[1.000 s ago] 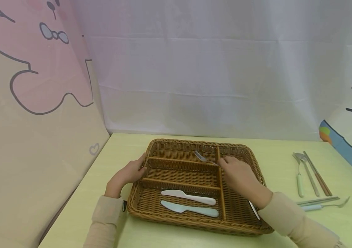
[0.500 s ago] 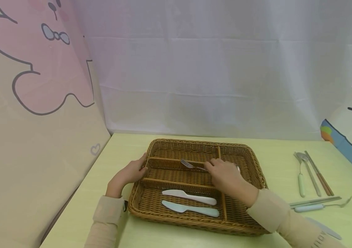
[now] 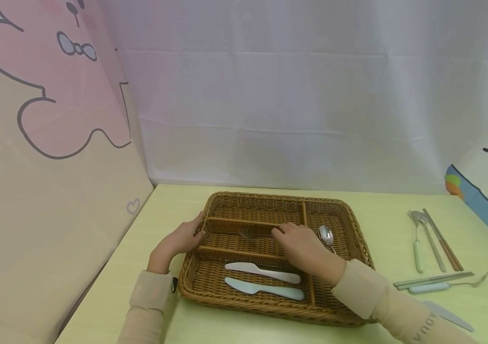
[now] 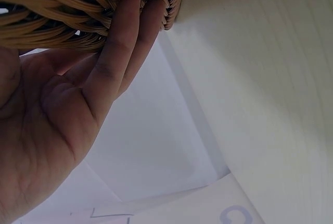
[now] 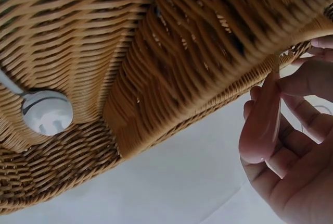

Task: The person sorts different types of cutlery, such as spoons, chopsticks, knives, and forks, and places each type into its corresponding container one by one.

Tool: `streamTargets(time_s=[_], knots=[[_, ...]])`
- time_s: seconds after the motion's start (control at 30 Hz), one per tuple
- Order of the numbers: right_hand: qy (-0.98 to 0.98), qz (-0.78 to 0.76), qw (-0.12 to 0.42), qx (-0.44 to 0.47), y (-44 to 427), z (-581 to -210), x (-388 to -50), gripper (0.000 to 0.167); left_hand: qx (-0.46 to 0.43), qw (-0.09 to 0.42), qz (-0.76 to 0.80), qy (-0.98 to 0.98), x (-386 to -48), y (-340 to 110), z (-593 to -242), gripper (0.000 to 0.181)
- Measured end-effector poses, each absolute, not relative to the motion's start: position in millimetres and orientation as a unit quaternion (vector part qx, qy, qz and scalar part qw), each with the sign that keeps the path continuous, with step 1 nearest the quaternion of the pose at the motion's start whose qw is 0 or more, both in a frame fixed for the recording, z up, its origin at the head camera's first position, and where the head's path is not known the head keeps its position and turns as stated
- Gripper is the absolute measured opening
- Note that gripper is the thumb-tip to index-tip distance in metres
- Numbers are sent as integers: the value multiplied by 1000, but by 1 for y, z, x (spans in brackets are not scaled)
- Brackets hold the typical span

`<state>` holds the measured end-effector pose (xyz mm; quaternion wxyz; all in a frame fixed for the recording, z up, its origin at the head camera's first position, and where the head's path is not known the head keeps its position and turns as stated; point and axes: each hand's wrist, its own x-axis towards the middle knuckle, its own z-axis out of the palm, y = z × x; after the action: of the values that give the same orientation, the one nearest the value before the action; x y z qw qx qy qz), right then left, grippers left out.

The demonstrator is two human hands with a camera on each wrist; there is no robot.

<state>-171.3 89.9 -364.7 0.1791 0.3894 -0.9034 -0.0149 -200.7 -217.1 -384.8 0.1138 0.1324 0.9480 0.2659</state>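
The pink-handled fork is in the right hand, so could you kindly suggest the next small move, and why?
I'd probably lower the pink-handled fork into the middle compartment and release it: the right hand holds it over that space, knives lie in the nearest one, and the left hand grips the side of the basket.

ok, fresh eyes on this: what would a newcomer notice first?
Probably the big wicker tray in the middle of the yellow table, with a white knife and a mint knife in its near-left compartment. Next, the right hand holding a pink-handled fork at the middle compartment, and the left hand gripping the tray's left side. Then the large pink cartoon figure on the left cloth.
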Motion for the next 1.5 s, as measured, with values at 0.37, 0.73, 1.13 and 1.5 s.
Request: streamTargets(time_s=[0.37, 0.73, 1.13, 1.5], knots=[[-905, -19, 142, 401, 81, -372, -174, 13, 130, 117, 268, 947, -200, -216, -383, 64], [-905, 44, 42, 421, 80, -370, -181, 13, 133, 114, 270, 947, -199, -217, -382, 64], [-925, 82, -96, 359, 73, -371, -181, 31, 134, 110, 259, 950, -202, -217, -385, 63], [-924, 84, -118, 354, 73, -376, -182, 26, 132, 115, 263, 949, -201, -217, -383, 64]])
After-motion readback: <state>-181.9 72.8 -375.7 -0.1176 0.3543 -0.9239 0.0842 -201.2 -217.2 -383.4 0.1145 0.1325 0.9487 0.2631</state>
